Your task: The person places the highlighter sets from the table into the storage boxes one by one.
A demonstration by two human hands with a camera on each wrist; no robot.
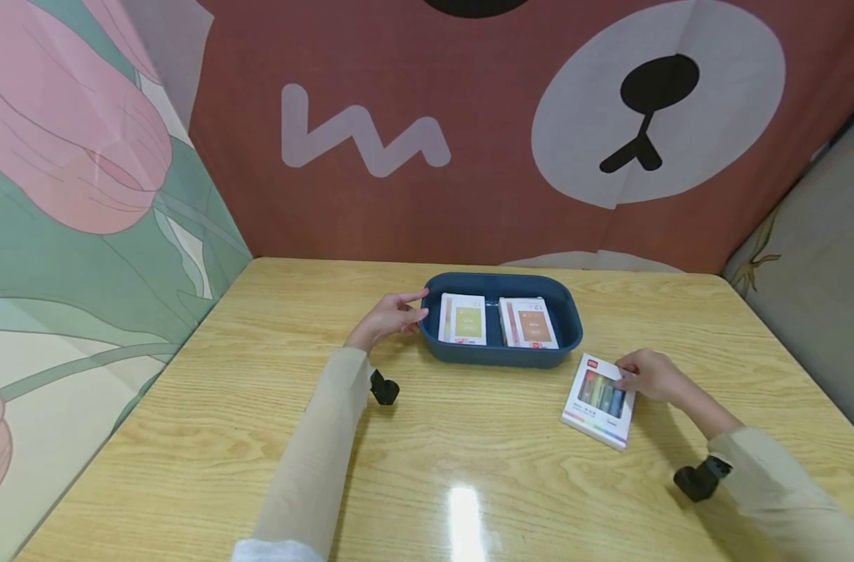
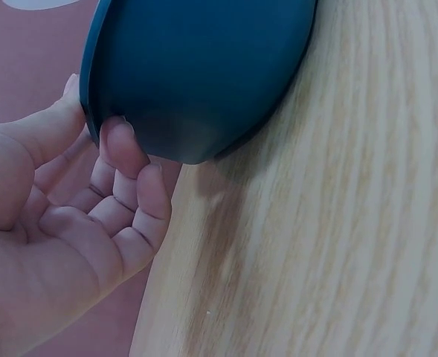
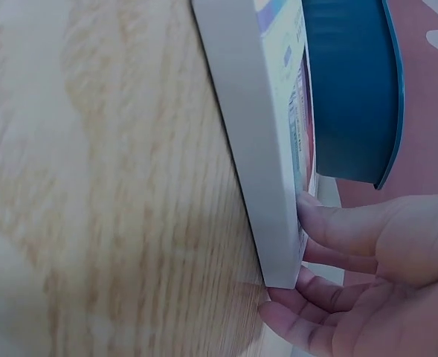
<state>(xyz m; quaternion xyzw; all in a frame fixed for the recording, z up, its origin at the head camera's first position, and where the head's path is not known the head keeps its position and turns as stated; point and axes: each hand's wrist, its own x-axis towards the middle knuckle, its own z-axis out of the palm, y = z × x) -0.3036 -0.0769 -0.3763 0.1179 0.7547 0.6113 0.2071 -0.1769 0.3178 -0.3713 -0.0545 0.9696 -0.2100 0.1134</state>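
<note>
On the table, a dark blue plastic bin point(image 1: 500, 357) has a low divider across its middle. My left hand point(image 1: 390, 315) holds the bin's left end, thumb at the rim and fingertips against the wall below it in the left wrist view. To the bin's right front lies a white box of crayons point(image 1: 587, 423), its window showing coloured sticks. My right hand point(image 1: 653, 375) grips this box by its right edge. In the right wrist view, the thumb point(image 3: 345, 227) presses on the printed face while other fingers curl at the edge and underside.
Inside the bin, a white box with a yellow-green panel point(image 1: 468, 321) lies left of the divider, and one with an orange-brown panel point(image 1: 535, 325) lies right. The wooden table point(image 1: 427, 453) meets a reddish-brown printed backdrop point(image 1: 483, 211) behind. Black wrist cameras point(image 1: 701, 478) sit on both sleeves.
</note>
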